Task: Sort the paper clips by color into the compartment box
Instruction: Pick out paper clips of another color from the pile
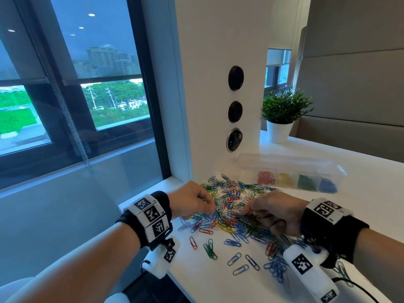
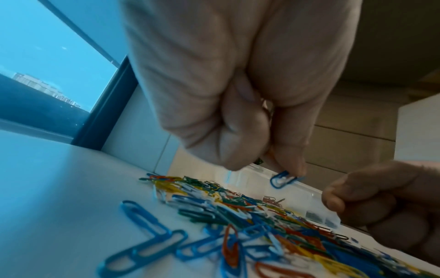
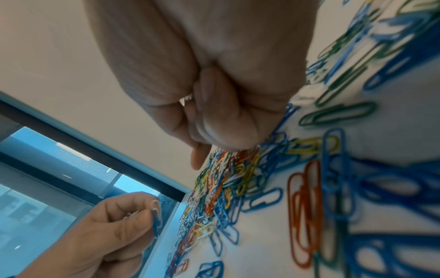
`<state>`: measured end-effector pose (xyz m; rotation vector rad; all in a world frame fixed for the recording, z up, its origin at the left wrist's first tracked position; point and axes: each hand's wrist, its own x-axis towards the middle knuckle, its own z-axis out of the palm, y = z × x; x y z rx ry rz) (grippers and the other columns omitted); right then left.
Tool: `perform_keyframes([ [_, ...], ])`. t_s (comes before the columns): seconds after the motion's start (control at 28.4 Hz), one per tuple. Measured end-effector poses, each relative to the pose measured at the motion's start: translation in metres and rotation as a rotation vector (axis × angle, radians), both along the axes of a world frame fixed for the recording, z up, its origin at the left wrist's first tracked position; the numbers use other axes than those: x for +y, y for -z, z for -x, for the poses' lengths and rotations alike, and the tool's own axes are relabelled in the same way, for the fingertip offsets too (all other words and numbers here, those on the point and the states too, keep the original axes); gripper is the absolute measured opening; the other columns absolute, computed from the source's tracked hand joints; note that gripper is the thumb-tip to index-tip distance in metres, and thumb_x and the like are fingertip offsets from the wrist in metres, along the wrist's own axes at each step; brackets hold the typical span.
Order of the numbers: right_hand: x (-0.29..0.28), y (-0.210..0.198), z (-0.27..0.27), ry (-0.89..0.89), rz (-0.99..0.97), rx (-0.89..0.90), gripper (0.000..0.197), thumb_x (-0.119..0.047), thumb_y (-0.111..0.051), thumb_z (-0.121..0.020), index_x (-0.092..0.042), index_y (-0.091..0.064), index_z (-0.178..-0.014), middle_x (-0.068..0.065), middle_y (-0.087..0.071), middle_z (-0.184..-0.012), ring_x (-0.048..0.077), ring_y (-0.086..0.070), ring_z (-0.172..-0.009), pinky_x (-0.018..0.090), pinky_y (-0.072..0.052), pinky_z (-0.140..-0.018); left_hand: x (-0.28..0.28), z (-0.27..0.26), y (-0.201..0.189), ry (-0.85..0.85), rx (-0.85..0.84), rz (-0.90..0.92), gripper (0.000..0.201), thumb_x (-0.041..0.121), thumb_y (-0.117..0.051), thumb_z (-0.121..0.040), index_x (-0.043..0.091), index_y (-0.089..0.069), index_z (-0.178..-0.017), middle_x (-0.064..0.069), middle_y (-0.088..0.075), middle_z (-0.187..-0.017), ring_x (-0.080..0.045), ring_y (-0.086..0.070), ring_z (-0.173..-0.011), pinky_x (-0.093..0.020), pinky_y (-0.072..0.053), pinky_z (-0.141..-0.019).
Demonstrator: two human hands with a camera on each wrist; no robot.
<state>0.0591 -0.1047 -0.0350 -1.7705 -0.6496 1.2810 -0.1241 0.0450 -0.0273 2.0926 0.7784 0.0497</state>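
Mixed paper clips (image 1: 231, 213) lay heaped on the white worktop (image 1: 218, 278), strays scattered toward the near edge. Left hand (image 1: 192, 200) pinched one blue clip (image 2: 283, 179) between thumb and fingertip, lifted just above the heap. Right hand (image 1: 275, 212), fingers curled, fingertips down in the pile (whether it gripped a clip, cannot tell). Clear compartment box (image 1: 290, 174) stood behind the heap, holding red, yellow, green and blue clips in separate compartments.

Square black-and-white coded markers on wristbands (image 1: 150, 213), tiny characters beside them unreadable, no other text
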Motion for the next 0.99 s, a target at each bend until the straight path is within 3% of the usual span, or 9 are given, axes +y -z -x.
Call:
perform_keyframes([
  [0.11,0.000,0.001,-0.001,0.003,0.007,0.016,0.019,-0.007,-0.050,-0.097,0.001,-0.067,-0.103,-0.001,-0.024,-0.057,0.011,-0.013,-0.049,0.015,-0.015,-0.036,0.000,0.001,-0.001,0.020,0.009,0.116,0.007,0.009,-0.065,-0.091,0.003,-0.069,-0.093,0.004,-0.040,-0.046,-0.008,-0.028,-0.038,-0.018,-0.027,-0.039],
  [0.21,-0.002,-0.002,-0.001,0.002,0.013,0.013,0.019,-0.006,-0.052,-0.096,0.002,-0.068,-0.103,-0.002,-0.026,-0.054,0.010,-0.015,-0.046,0.015,-0.015,-0.036,-0.001,0.002,-0.003,0.030,-0.003,0.192,0.006,0.007,-0.063,-0.093,0.005,-0.067,-0.088,0.000,-0.035,-0.049,-0.009,-0.025,-0.039,-0.017,-0.026,-0.038],
  [0.32,-0.004,-0.006,-0.001,-0.005,0.016,-0.012,0.017,-0.005,-0.053,-0.096,0.001,-0.068,-0.099,-0.002,-0.026,-0.053,0.011,-0.016,-0.046,0.015,-0.015,-0.037,-0.002,0.000,-0.005,0.065,0.044,0.095,0.012,0.006,-0.065,-0.090,0.011,-0.067,-0.079,0.001,-0.042,-0.050,-0.010,-0.030,-0.041,-0.019,-0.030,-0.042],
  [0.53,-0.011,-0.005,-0.009,-0.012,0.008,-0.084,0.019,-0.007,-0.052,-0.097,-0.001,-0.070,-0.093,0.000,-0.023,-0.057,0.012,-0.014,-0.049,0.018,-0.013,-0.043,-0.005,-0.010,-0.005,0.058,0.063,-0.002,0.007,0.010,-0.075,-0.083,0.008,-0.071,-0.078,-0.005,-0.055,-0.062,-0.009,-0.037,-0.040,-0.019,-0.034,-0.040],
  [0.67,-0.012,-0.003,-0.023,-0.032,0.030,-0.265,0.018,-0.014,-0.060,-0.095,-0.001,-0.072,-0.095,0.001,-0.027,-0.053,0.014,-0.019,-0.046,0.021,-0.018,-0.043,-0.004,-0.017,-0.010,0.027,0.037,-0.023,0.013,0.010,-0.073,-0.085,0.010,-0.067,-0.073,0.003,-0.052,-0.047,-0.008,-0.034,-0.035,-0.019,-0.032,-0.039],
  [0.74,-0.007,-0.006,-0.030,-0.077,0.051,-0.492,0.018,-0.020,-0.066,-0.092,-0.004,-0.074,-0.095,-0.001,-0.039,-0.046,0.013,-0.030,-0.037,0.021,-0.027,-0.040,-0.002,-0.020,-0.013,-0.011,-0.010,0.100,0.019,0.007,-0.064,-0.092,0.009,-0.060,-0.073,0.007,-0.041,-0.041,-0.007,-0.028,-0.036,-0.018,-0.027,-0.039],
  [0.81,0.004,-0.009,-0.038,-0.128,0.052,-0.726,0.015,-0.023,-0.068,-0.090,-0.010,-0.077,-0.092,-0.006,-0.052,-0.049,0.007,-0.039,-0.033,0.019,-0.034,-0.037,0.004,-0.025,-0.014,-0.051,-0.096,0.287,0.027,0.008,-0.054,-0.098,0.011,-0.049,-0.072,0.005,-0.031,-0.048,-0.008,-0.023,-0.040,-0.017,-0.022,-0.038],
  [0.92,0.025,-0.012,-0.044,-0.203,0.011,-0.917,0.012,-0.018,-0.069,-0.086,-0.011,-0.078,-0.085,-0.003,-0.068,-0.066,0.000,-0.049,-0.040,0.013,-0.037,-0.040,0.014,-0.033,-0.016,-0.130,-0.216,0.584,0.032,0.014,-0.040,-0.101,0.017,-0.035,-0.070,0.004,-0.024,-0.058,-0.008,-0.019,-0.043,-0.016,-0.016,-0.035],
  [0.99,0.042,-0.011,-0.047,-0.245,0.033,-0.979,0.011,-0.018,-0.070,-0.085,-0.014,-0.077,-0.078,-0.003,-0.071,-0.073,0.001,-0.054,-0.053,0.011,-0.038,-0.043,0.019,-0.040,-0.017,-0.146,-0.289,0.763,0.028,0.016,-0.035,-0.097,0.018,-0.033,-0.070,0.002,-0.022,-0.062,-0.008,-0.016,-0.046,-0.015,-0.015,-0.032],
])
